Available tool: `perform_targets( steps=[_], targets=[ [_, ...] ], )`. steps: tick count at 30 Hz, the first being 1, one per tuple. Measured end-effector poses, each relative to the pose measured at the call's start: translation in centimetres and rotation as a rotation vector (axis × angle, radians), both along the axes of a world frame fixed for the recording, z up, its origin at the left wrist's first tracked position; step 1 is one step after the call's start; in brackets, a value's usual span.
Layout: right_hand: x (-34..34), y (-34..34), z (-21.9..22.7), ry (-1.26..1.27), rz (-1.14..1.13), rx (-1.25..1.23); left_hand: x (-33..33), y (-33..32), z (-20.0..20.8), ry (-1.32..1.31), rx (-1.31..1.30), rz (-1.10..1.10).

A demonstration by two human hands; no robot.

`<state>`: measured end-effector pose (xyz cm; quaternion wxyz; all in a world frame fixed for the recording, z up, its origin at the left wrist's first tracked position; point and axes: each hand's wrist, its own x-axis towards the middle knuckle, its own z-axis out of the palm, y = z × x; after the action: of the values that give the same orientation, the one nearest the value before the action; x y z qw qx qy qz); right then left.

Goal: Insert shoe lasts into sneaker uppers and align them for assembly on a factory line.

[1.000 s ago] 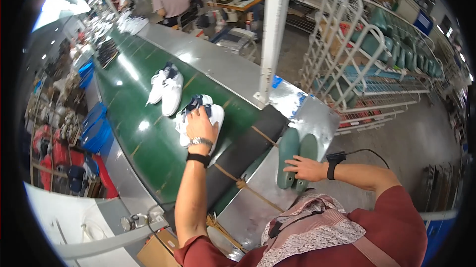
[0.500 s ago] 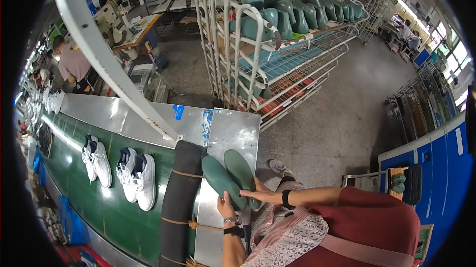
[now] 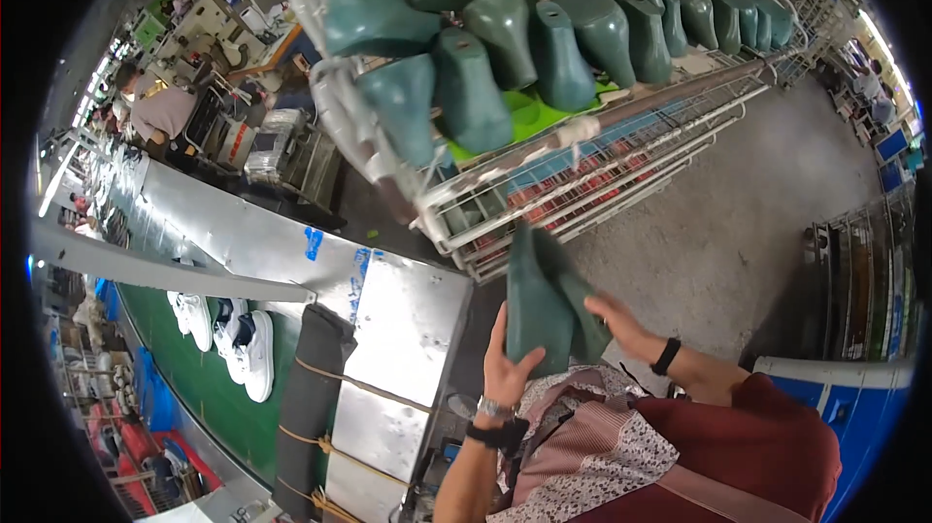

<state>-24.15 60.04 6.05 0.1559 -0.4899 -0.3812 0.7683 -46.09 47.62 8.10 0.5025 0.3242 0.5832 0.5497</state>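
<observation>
A pair of green shoe lasts is between my hands, in front of my apron and just right of the metal table end. My left hand (image 3: 510, 363) grips the left last (image 3: 540, 314) along its side, thumb across its lower part. Against the other last (image 3: 583, 314) my right hand (image 3: 626, 327) is closed from the right; part of its grip is hidden behind that last. The two lasts lean together with their narrow ends pointing up, near the lower edge of a wire rack (image 3: 582, 224). Similar green lasts (image 3: 471, 91) stand crowded on the rack's top shelf.
White sneakers (image 3: 254, 358) rest on a green conveyor belt (image 3: 218, 406) at left. A dark roll tied with cord (image 3: 313, 387) lies beside the metal table end (image 3: 403, 329). A white slanted bar (image 3: 175, 270) crosses above the belt. People sit working at far left and right.
The lasts have moved up and right, away from the table edge toward the rack, and have been turned from broad soles facing up. The rack now appears much closer.
</observation>
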Motion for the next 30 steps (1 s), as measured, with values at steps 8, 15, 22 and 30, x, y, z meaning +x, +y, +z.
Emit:
perform_targets(
  steps=[8, 15, 22, 30],
  targets=[
    [-3.7, 22.7, -3.1, -0.169, 0.246, 0.51, 1.9, 19.2, -0.1, 0.8, -0.343, -0.097],
    [-12.9, 25.3, -11.0, -0.157, 0.643, 0.94, 3.9, 10.3, -7.6, 0.887, -0.307, -0.12],
    [-7.4, 51.3, -23.3, 0.017, 0.634, 0.866, 14.6, -17.0, -10.3, 0.433, -0.754, 0.598],
    [-10.2, 13.7, -13.8, -0.63, 0.954, 0.852, 46.0, -42.7, -4.2, 0.245, -1.627, 1.478]
  ],
)
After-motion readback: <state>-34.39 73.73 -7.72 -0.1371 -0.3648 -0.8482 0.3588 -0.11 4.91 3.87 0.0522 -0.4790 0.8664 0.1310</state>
